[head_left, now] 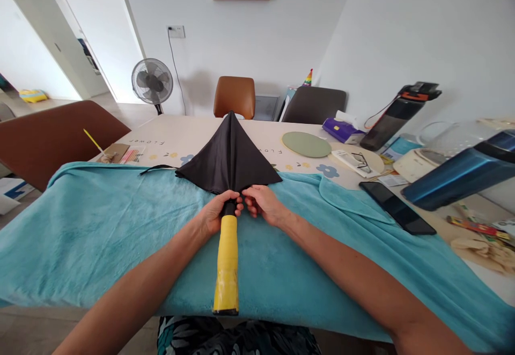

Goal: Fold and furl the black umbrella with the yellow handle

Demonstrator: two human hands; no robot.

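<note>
A black umbrella (231, 156), partly folded with its canopy fanned into a triangle, lies on a turquoise blanket (132, 226). Its yellow-wrapped handle (227, 264) points toward me and its tip points away. My left hand (221, 208) is closed around the dark shaft just above the handle. Fingers of my right hand (263, 203) are pinched at the lower edge of the canopy, right of the shaft. A thin black strap (159, 168) sticks out from the canopy's left corner.
On the right are a black phone (396, 207), a blue bottle (462, 170), a dark bottle (396, 119), glasses (361, 162) and a purple tissue pack (341, 130). A green round mat (306, 144) lies behind the blanket. Chairs (234, 96) and a fan (152, 81) stand beyond the table.
</note>
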